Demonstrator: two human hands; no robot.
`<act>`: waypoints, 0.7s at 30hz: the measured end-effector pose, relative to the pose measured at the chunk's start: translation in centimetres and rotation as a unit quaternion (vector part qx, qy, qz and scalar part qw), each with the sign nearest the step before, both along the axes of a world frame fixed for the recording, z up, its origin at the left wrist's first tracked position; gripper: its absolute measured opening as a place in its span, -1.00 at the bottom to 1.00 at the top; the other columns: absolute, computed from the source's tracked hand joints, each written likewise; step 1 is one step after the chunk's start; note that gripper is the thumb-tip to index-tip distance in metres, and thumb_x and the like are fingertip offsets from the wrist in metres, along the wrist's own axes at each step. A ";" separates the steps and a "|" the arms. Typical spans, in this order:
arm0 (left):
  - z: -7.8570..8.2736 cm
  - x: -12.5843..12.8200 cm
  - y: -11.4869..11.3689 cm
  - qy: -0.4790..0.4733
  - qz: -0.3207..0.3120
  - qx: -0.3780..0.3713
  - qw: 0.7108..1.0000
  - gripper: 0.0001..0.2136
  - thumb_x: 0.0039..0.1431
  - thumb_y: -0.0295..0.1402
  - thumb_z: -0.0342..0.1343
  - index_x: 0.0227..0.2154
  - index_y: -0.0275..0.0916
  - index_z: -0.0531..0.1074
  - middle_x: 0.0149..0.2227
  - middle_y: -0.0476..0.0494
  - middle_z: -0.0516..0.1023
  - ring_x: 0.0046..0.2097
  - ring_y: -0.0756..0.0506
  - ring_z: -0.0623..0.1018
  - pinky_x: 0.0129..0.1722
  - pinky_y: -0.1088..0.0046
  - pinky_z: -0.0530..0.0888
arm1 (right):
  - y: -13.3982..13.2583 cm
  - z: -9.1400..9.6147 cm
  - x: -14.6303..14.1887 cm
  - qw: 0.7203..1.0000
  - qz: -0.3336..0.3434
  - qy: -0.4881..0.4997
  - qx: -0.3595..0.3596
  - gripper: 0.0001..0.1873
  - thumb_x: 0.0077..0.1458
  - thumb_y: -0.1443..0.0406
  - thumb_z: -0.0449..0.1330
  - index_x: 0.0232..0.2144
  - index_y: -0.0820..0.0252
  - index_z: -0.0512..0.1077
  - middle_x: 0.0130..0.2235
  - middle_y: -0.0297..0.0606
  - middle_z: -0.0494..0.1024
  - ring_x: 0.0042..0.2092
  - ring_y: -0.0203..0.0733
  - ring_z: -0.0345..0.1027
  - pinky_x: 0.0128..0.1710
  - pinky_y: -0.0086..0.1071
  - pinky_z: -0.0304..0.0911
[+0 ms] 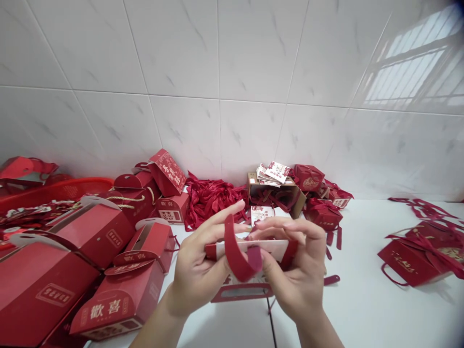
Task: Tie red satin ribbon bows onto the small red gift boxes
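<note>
In the middle of the head view, a small red and white gift box (pixel 246 292) with a window strip in its side is between my two hands. A wide dark red ribbon (pixel 235 261) curls across the front of its top. My left hand (pixel 203 261) is closed at the box's left end, its thumb at the ribbon loop. Opposite it, my right hand (pixel 299 266) is closed around the right end, with the thumb pressing by the ribbon's end. My fingers partly hide the box's top and the far run of the ribbon.
Red gift boxes (pixel 105 232) crowd the left, beside a red basket (pixel 87 183). Against the tiled wall lie a ribbon heap (pixel 213 198) and an open cardboard box (pixel 297 200) topped with cards (pixel 277 171). A ribbon-tied box (pixel 409 261) stands on the right of the white table (pixel 358 309).
</note>
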State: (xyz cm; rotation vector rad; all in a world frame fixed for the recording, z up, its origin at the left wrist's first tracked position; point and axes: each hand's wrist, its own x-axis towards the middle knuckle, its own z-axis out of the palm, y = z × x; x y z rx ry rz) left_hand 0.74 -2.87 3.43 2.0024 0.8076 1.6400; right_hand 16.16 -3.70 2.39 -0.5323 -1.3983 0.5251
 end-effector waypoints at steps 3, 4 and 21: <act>0.0 0.1 0.0 0.016 -0.005 0.033 0.999 -0.78 0.02 -0.47 0.24 -0.23 -0.12 0.51 0.06 -0.18 0.47 0.08 -0.20 0.46 0.01 0.33 0.44 | -0.5 0.0 0.2 0.999 0.016 -0.004 -0.040 -0.53 0.01 0.48 0.22 -0.09 -0.04 0.21 -0.30 -0.33 0.47 -0.28 -0.21 0.42 -0.26 -0.28 0.39; 0.0 0.2 -0.1 0.017 -0.008 0.043 0.999 -0.80 0.02 -0.44 0.25 -0.25 -0.14 0.51 0.04 -0.19 0.48 0.07 -0.21 0.46 0.02 0.31 0.43 | -0.7 0.0 0.4 0.999 0.016 -0.017 -0.043 -0.60 0.01 0.47 0.22 -0.14 0.00 0.25 -0.33 -0.33 0.47 -0.27 -0.20 0.42 -0.27 -0.29 0.38; 1.1 0.1 -1.3 -0.006 0.017 -0.052 0.998 -0.84 0.15 -0.52 0.10 -0.29 -0.12 0.49 -0.28 -0.03 0.52 -0.22 0.01 0.52 -0.29 0.63 0.49 | 0.2 0.4 2.1 0.972 -0.012 -0.197 0.127 -0.75 0.00 0.54 0.18 -0.31 0.15 0.29 -0.43 -0.29 0.47 -0.38 -0.22 0.38 -0.42 -0.31 0.28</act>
